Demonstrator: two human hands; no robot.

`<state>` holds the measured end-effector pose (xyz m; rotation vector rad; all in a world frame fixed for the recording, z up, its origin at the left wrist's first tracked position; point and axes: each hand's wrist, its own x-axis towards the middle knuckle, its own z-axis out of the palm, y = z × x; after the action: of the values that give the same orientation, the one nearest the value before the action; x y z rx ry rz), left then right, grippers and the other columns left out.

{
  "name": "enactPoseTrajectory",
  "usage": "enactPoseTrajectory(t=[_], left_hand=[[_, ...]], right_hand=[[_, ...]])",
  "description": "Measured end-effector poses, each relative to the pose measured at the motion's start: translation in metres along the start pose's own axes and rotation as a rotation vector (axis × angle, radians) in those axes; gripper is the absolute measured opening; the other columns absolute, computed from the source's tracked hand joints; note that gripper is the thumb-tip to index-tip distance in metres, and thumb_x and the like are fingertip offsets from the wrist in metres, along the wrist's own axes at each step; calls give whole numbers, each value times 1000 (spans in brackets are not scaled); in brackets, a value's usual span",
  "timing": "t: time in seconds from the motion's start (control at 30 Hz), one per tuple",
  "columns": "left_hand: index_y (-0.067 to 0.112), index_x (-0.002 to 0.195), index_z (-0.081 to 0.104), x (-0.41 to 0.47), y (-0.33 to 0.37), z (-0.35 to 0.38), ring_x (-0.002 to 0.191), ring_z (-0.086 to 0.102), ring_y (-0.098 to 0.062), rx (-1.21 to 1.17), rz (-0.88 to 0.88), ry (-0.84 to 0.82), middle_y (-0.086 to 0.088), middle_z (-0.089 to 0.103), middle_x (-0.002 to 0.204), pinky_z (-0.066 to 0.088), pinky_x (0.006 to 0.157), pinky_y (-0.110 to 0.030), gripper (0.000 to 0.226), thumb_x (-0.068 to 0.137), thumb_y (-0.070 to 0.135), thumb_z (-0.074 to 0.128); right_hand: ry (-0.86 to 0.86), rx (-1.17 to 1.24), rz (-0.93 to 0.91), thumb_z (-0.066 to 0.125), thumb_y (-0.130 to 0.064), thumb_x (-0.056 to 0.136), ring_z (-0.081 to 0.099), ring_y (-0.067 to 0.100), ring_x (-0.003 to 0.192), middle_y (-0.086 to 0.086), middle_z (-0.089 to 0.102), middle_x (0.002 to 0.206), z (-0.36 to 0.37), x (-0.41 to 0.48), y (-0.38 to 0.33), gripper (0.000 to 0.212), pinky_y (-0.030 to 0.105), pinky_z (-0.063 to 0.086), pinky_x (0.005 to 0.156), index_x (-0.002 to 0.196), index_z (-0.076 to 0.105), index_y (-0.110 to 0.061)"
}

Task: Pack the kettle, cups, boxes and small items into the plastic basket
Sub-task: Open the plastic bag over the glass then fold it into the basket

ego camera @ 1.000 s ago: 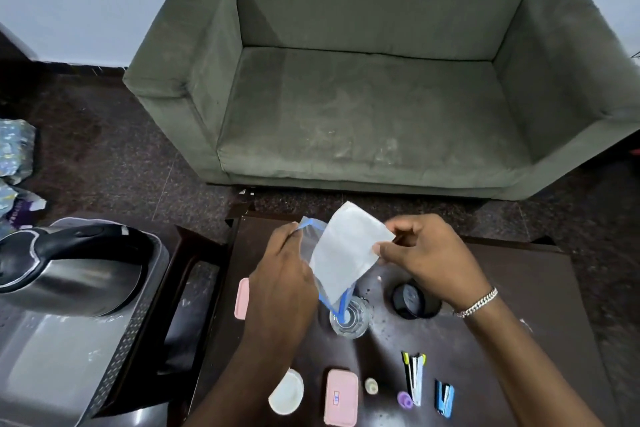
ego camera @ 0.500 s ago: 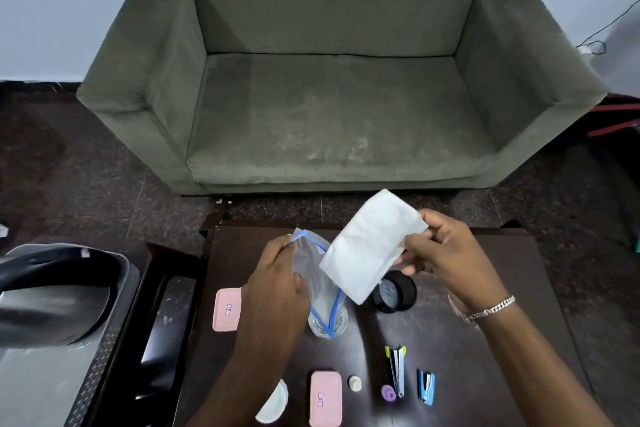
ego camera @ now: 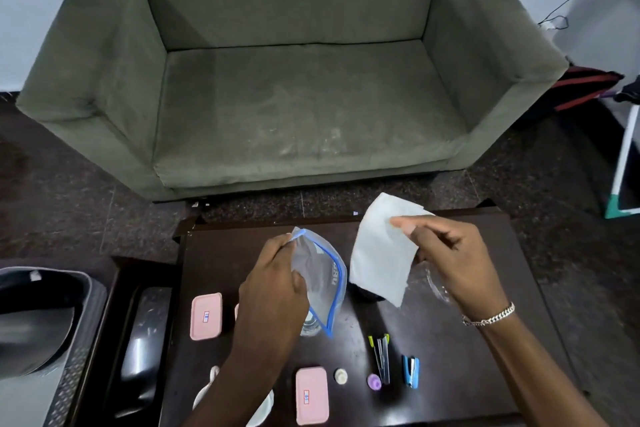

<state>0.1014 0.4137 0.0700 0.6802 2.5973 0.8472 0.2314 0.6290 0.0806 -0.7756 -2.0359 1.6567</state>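
Pink and flat, a lidded box (ego camera: 311, 395) lies at the near edge of the dark counter (ego camera: 485, 374). A white cup (ego camera: 207, 392) sits to its left, partly hidden by the left forearm. To the box's right, in a loose row, sit a small white round piece (ego camera: 341, 375), a purple cap (ego camera: 374, 381) (too small to tell what it belongs to), a bundle of pens (ego camera: 381, 354) and a blue stapler (ego camera: 410, 371).

Farther in, a second pink box (ego camera: 206, 320) lies toward the counter's left side. The left hand (ego camera: 273, 291) grips one edge of a clear zip bag (ego camera: 320, 284) with a blue seal, held up off the counter. The bag's lower corner overlaps a clear glass (ego camera: 310, 328) standing below it. The right hand (ego camera: 457, 263), a bracelet (ego camera: 491, 315) at its wrist, pinches a white sheet (ego camera: 379, 253) between thumb and fingers, just beside the bag. Something dark and round shows under the sheet's lower edge.

Off the counter's left side stands the grey plastic basket (ego camera: 74, 367), with the kettle (ego camera: 31, 322) inside it. Beyond the counter, past a strip of dark floor (ego camera: 69, 201), stands a green sofa (ego camera: 294, 97).
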Motion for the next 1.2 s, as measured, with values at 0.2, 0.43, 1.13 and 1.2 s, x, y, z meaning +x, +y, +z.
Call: enactPoseTrajectory(t=[0.2,0.43,1.13,1.2], left_hand=[[14,136,64,2,1,7,116,62,-16,18,23,-5,10,56,143,50,96,-34,50,88,-1,61],[12,136,64,1,-2,9,120,62,-17,23,27,-7,9,56,143,50,99,-37,49,89,0,60],[10,133,67,2,-11,5,116,53,-3,22,77,11,11,57,142,44,100,-27,46,88,1,62],[12,133,67,2,-10,4,115,54,-3,2,73,10,12,57,142,46,100,-29,47,88,1,61]], right_hand=[[135,-43,54,89,-18,76,69,18,83,-8,76,98,-13,3,14,37,33,55,72,108,72,-27],[96,-76,202,85,-4,77,71,-1,89,-15,79,101,-26,3,44,42,16,54,77,113,76,-23],[85,-621,414,69,-2,77,54,19,62,7,63,65,6,-3,152,10,15,35,51,75,64,-9],[57,-674,383,65,2,78,58,25,66,8,61,66,15,-1,153,12,22,37,57,75,64,-10]])
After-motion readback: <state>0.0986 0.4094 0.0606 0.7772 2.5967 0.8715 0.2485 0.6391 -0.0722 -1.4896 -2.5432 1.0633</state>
